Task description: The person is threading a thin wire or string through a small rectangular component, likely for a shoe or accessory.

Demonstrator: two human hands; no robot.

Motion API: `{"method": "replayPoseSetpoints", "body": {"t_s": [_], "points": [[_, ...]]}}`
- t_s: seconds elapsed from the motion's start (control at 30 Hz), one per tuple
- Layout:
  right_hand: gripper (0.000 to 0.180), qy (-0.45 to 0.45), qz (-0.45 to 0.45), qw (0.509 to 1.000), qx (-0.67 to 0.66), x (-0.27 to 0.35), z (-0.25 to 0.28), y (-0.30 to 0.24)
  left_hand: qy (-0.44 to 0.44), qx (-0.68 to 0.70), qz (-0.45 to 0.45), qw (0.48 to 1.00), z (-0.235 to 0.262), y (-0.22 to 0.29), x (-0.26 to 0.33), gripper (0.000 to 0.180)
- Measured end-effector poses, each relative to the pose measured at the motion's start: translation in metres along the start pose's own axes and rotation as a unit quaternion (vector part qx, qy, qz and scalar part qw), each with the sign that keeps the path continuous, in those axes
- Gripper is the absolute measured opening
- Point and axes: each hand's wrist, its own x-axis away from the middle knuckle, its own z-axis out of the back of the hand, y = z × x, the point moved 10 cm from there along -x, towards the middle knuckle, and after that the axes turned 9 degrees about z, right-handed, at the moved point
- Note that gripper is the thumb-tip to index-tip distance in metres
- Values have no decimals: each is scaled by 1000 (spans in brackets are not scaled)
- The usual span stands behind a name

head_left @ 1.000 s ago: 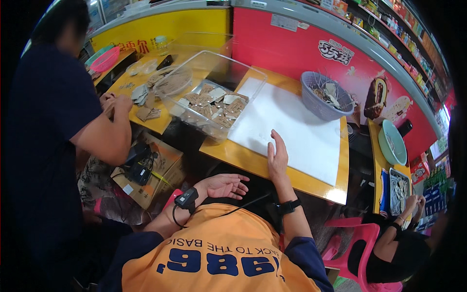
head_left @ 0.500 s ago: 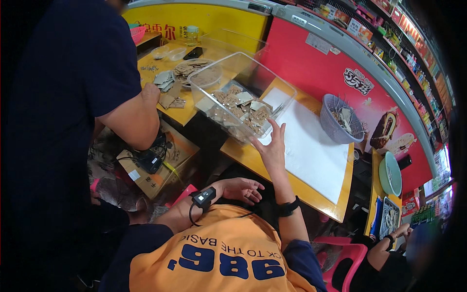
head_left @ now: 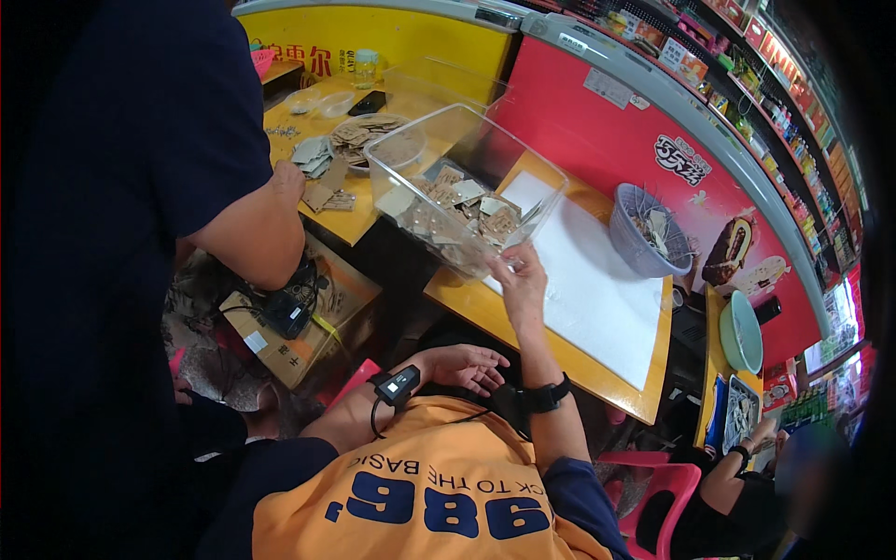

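nearest the camera, the left hand (head_left: 464, 365) lies open and palm up over the lap, above the orange shirt, fingers loosely spread and holding nothing; a small black device is strapped at its wrist. the right hand (head_left: 520, 280), with a black band on its wrist, reaches forward over the near edge of the orange worktop (head_left: 485, 308). its fingertips are pinched at the near wall of a clear plastic bin (head_left: 464, 191), but whether they grip the wall or a small piece there cannot be told. the bin sits tilted across the gap between two worktops and holds a heap of flat brown cardboard pieces (head_left: 467, 210). just right of the bin a white sheet (head_left: 597, 289) covers much of the worktop, and beyond it stands a grey basket (head_left: 644, 231) with a few scraps inside. to the left, another person in a dark shirt rests a hand (head_left: 287, 179) on the farther worktop beside loose cardboard pieces and a round dish of them (head_left: 369, 135). below that arm, a cardboard box (head_left: 299, 313) holds black gear. far right, a teal bowl (head_left: 740, 331) sits by the red counter front.
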Motion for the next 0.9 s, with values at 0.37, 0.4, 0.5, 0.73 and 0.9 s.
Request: {"method": "replayPoseSetpoints", "body": {"t_s": [0.37,0.4,0.5,0.73,0.9], "points": [[14,24,-88,990,-109,4,86,-25,25,-2,19,1000,3,0,1,48],[14,27,-89,990,-106,3,90,-25,26,6,16,1000,5,0,3,46],[13,63,-102,980,-157,-1,106,-18,23,19,12,999,6,0,-1,41],[13,89,-41,993,-65,-28,142,8,56,15,18,998,15,-2,-4,36],[16,111,-33,991,-66,-41,148,51,45,39,25,998,9,-12,1,35]]}}
